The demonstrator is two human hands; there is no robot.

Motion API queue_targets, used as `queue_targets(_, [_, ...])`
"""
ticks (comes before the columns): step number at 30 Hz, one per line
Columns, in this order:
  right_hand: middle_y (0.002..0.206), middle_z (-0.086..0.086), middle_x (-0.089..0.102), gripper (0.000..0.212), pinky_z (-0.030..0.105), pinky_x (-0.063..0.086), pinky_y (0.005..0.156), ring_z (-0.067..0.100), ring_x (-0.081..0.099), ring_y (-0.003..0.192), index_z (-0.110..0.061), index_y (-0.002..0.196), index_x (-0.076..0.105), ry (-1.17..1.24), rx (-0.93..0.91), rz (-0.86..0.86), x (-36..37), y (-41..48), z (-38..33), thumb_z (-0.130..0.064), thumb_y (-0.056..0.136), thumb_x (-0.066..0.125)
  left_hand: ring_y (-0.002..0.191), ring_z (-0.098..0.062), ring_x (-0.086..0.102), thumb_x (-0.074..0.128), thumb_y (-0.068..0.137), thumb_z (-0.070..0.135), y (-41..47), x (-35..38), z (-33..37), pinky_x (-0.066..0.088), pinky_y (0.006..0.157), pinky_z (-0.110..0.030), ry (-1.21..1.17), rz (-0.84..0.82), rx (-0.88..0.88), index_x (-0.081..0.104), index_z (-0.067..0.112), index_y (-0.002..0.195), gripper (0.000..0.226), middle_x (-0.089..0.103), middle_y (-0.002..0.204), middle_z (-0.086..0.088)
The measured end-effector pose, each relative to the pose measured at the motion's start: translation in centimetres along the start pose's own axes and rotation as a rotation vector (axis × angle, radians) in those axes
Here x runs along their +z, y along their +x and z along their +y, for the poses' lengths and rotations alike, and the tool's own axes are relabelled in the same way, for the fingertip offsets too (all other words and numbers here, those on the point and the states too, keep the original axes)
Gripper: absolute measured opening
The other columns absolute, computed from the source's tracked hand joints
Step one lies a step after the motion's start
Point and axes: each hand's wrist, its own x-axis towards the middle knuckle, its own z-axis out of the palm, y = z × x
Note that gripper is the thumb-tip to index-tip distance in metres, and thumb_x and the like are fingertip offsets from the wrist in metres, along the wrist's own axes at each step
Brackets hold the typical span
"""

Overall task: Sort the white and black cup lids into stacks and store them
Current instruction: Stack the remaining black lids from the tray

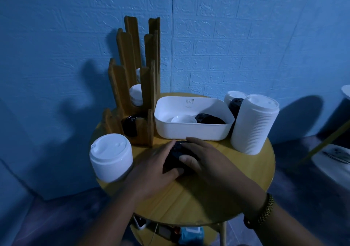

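Black lids [175,156] on yellow table [189,198]; left hand [151,168] and right hand [204,162] curled round them, near white bin [189,132].

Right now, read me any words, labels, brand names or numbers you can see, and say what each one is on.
No text reads clearly.
White bin: a small mark with a tiny line under it on the back wall, too blurred to read.
Blue packet under the table: print too blurred to read.
Tall white lid stack and wooden rack: no writing visible.
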Motion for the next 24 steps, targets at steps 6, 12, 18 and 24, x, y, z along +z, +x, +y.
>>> queue_targets(6, [0.125, -0.003, 0.061, 0.031, 0.033, 0.049, 0.087, 0.016, 0.053, 0.112, -0.021, 0.124, 0.065, -0.171, -0.083, 0.192, -2.0, 1.7, -1.1, -0.035, 0.103, 0.047, 0.138, -0.012, 0.043, 0.062, 0.093, 0.056, 0.2, 0.0, -0.1, 0.05, 0.102, -0.041, -0.043, 0.007, -0.018, 0.011, 0.057, 0.152, 0.078, 0.027, 0.16, 0.021])
queue_targets(12, [0.095, 0.003, 0.059, 0.028, 0.042, 0.049, 0.08, 0.025, 0.054, 0.093, -0.022, 0.08, 0.062, -0.278, 0.077, 0.358, -4.4, 6.1, 1.2, -0.031, 0.099, 0.043, 0.146, -0.014, 0.034, 0.056, 0.095, 0.062, 0.3, 0.2, -0.4, 0.043, 0.111, -0.043, -0.078, 0.062, -0.071, 0.017, 0.055, 0.154, 0.071, 0.023, 0.164, 0.021])
queue_targets(18, [0.081, 0.005, 0.045, 0.027, 0.04, 0.046, 0.077, 0.028, 0.051, 0.09, -0.022, 0.108, 0.048, -0.51, 0.296, -0.024, -5.7, 10.0, 4.4, -0.037, 0.1, 0.028, 0.149, -0.01, 0.027, 0.055, 0.097, 0.06, 0.3, 0.3, -0.6, 0.039, 0.115, -0.041, -0.064, 0.107, -0.052, 0.016, 0.05, 0.156, 0.072, 0.016, 0.165, 0.023])
queue_targets(24, [0.108, 0.012, 0.053, 0.044, 0.037, 0.037, 0.078, 0.035, 0.052, 0.109, -0.031, 0.15, 0.026, -0.658, 0.149, -0.19, -6.4, 10.2, 3.7, -0.03, 0.106, 0.026, 0.148, -0.011, 0.03, 0.054, 0.096, 0.063, 0.5, 0.2, -0.8, 0.041, 0.114, -0.043, -0.047, 0.088, -0.066, 0.016, 0.051, 0.156, 0.072, 0.019, 0.165, 0.022])
